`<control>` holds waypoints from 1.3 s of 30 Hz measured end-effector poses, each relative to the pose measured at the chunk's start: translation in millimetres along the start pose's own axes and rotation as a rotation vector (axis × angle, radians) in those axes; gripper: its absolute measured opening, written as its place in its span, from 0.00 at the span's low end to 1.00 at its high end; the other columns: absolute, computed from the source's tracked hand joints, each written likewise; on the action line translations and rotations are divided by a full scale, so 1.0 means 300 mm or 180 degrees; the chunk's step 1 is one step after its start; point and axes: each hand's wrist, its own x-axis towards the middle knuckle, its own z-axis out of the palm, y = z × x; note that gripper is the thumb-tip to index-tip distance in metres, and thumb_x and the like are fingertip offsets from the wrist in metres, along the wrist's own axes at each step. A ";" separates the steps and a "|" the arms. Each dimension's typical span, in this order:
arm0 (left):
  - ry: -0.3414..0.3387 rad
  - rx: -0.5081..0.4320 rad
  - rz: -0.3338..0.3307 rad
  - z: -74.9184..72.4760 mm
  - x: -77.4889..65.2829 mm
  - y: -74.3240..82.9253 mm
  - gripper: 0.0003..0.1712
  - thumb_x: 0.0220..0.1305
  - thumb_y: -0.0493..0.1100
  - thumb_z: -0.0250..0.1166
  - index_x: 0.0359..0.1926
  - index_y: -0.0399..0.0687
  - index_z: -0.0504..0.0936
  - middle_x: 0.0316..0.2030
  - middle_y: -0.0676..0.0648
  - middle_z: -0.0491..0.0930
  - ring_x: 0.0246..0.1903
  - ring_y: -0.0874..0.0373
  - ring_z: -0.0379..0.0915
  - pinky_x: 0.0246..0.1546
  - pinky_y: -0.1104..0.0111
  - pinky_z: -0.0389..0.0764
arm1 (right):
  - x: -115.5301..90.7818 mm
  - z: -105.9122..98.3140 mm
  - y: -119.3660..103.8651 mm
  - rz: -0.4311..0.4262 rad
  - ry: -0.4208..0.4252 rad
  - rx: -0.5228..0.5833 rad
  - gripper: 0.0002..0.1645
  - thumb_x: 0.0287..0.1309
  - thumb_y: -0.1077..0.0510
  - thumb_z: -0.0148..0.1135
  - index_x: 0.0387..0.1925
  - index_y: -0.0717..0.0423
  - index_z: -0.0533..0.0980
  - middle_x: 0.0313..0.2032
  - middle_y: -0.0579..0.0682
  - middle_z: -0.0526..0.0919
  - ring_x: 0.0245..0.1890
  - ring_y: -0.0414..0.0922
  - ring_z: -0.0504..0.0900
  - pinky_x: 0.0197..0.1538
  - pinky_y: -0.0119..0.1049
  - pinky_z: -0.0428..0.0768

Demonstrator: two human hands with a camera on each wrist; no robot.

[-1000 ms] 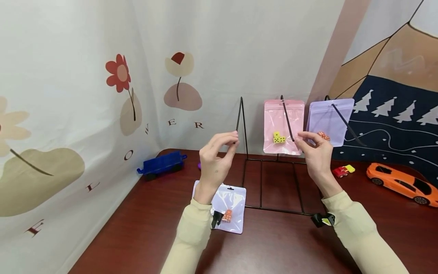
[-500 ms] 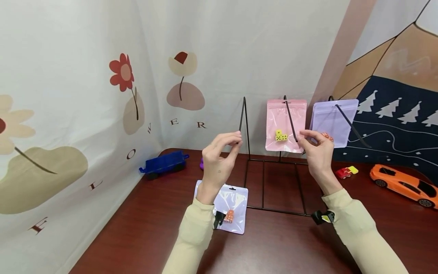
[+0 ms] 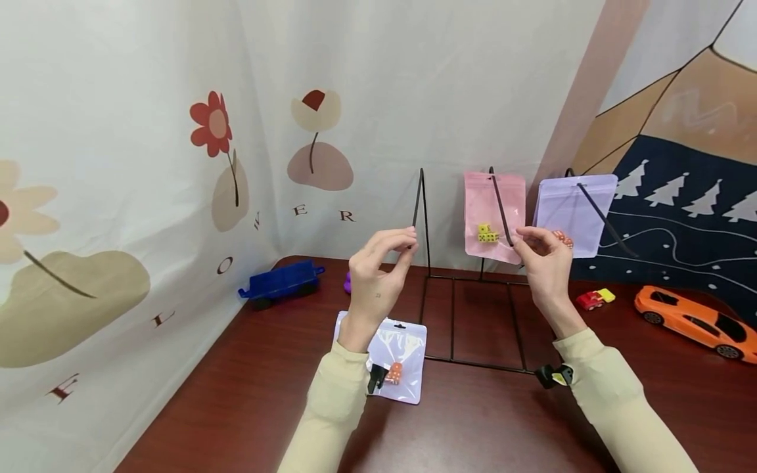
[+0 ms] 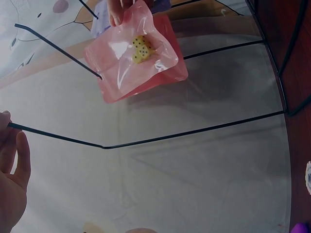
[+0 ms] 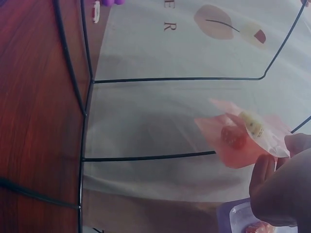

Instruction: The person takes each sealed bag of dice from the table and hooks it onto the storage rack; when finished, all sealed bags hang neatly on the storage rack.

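Note:
In the head view, my left hand (image 3: 376, 279) pinches the front end of the left hook of a black wire rack (image 3: 452, 322); this hook carries no bag. My right hand (image 3: 547, 269) pinches the right edge of a pink zip bag (image 3: 475, 197) hanging on the middle hook, near the hook's tip. Yellow dice (image 4: 142, 48) show through this front bag in the left wrist view. A second pink bag (image 5: 221, 155) with red dice hangs behind it in the right wrist view. Lilac bags (image 3: 558, 210) with orange dice hang on the right hook.
A lilac bag (image 3: 408, 335) with orange dice lies on the table below my left wrist. A blue toy trailer (image 3: 280, 281) stands at the left. At the right are a small red-and-yellow toy car (image 3: 594, 298) and a large orange toy car (image 3: 700, 322).
The front pink bag has turned and looks narrower, its right edge held by my right hand. My left hand stays at the left hook's end. The head view has shifted slightly.

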 end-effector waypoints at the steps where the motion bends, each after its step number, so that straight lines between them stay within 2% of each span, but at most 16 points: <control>1: -0.0003 -0.0002 0.0003 0.002 0.000 -0.001 0.07 0.48 0.29 0.64 0.32 0.38 0.79 0.36 0.46 0.79 0.36 0.57 0.75 0.31 0.70 0.76 | 0.000 -0.002 0.000 -0.0008 0.0004 -0.0007 0.12 0.41 0.70 0.65 0.33 0.70 0.77 0.24 0.50 0.76 0.24 0.38 0.73 0.21 0.21 0.70; 5: 0.0017 0.0016 0.0046 0.004 0.003 0.003 0.08 0.46 0.27 0.65 0.31 0.37 0.79 0.35 0.44 0.79 0.36 0.57 0.76 0.31 0.70 0.76 | -0.002 -0.002 -0.016 -0.0024 0.0029 0.0067 0.13 0.41 0.70 0.65 0.33 0.71 0.77 0.25 0.50 0.76 0.25 0.38 0.73 0.24 0.22 0.70; 12: 0.0037 0.0027 0.0081 -0.002 0.029 0.045 0.09 0.44 0.25 0.65 0.29 0.35 0.79 0.34 0.44 0.79 0.35 0.56 0.76 0.30 0.70 0.76 | -0.020 0.009 -0.070 -0.0052 0.0031 0.0097 0.11 0.42 0.71 0.64 0.32 0.71 0.76 0.26 0.51 0.75 0.26 0.38 0.74 0.26 0.22 0.71; 21: 0.0018 0.0024 0.0052 -0.001 0.022 0.032 0.08 0.44 0.25 0.65 0.29 0.35 0.79 0.35 0.43 0.79 0.36 0.57 0.76 0.31 0.70 0.76 | -0.004 -0.006 -0.071 -0.0330 0.0045 0.0304 0.11 0.42 0.73 0.62 0.31 0.77 0.74 0.24 0.51 0.78 0.24 0.39 0.75 0.26 0.23 0.72; 25: 0.0012 0.0021 -0.0006 0.005 0.002 0.004 0.08 0.46 0.27 0.65 0.31 0.37 0.79 0.36 0.45 0.79 0.37 0.57 0.75 0.31 0.70 0.76 | 0.018 -0.033 -0.062 -0.0415 0.0237 0.0368 0.11 0.41 0.73 0.63 0.31 0.75 0.74 0.24 0.51 0.79 0.24 0.40 0.75 0.28 0.25 0.72; 32: 0.0042 0.0019 -0.0003 0.015 -0.007 -0.005 0.07 0.48 0.29 0.65 0.31 0.38 0.80 0.35 0.44 0.79 0.35 0.57 0.76 0.31 0.70 0.76 | 0.058 -0.102 -0.095 -0.0484 0.0706 0.0929 0.17 0.36 0.77 0.64 0.34 0.73 0.73 0.27 0.57 0.75 0.27 0.44 0.74 0.31 0.28 0.74; 35: 0.0069 0.0013 0.0028 0.015 0.002 0.005 0.08 0.45 0.27 0.65 0.30 0.37 0.80 0.34 0.42 0.79 0.34 0.57 0.76 0.30 0.70 0.76 | 0.068 -0.135 -0.122 -0.0581 0.0808 0.0908 0.20 0.35 0.78 0.64 0.36 0.70 0.73 0.30 0.58 0.73 0.29 0.46 0.74 0.35 0.30 0.74; 39: 0.0098 0.0001 0.0057 0.013 0.014 0.016 0.11 0.41 0.23 0.65 0.29 0.35 0.79 0.32 0.41 0.79 0.33 0.56 0.76 0.29 0.70 0.76 | 0.071 -0.170 -0.160 -0.0694 0.0857 0.0699 0.21 0.34 0.79 0.64 0.37 0.69 0.73 0.31 0.58 0.73 0.31 0.47 0.74 0.39 0.30 0.75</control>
